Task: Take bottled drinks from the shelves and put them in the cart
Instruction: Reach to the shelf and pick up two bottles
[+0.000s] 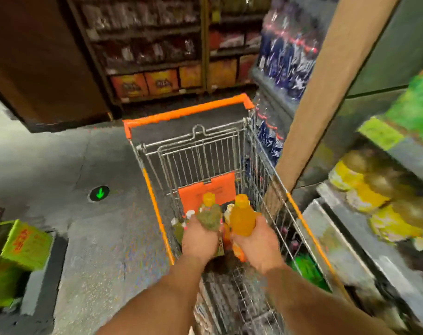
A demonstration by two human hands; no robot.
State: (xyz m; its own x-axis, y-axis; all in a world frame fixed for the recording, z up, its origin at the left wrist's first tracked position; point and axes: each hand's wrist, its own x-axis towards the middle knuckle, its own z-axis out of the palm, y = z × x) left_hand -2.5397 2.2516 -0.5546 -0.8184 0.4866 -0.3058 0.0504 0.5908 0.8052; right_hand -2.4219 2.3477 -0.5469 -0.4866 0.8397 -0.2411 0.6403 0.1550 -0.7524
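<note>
Bottles: several already in cart; left hand grips greenish bottle, right hand grips orange bottle, both over basket, not yet dropped.

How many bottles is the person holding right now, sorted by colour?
Orange bottle, in the right hand: 1
Greenish bottle with an orange cap, in the left hand: 1
Total held: 2
Both are over the cart; the bottles already inside are too blurred to count.

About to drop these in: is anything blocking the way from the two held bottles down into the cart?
Nothing visible. Both hands, left and right, hold bottles over the open cart; only bottles already inside lie beneath.
</note>
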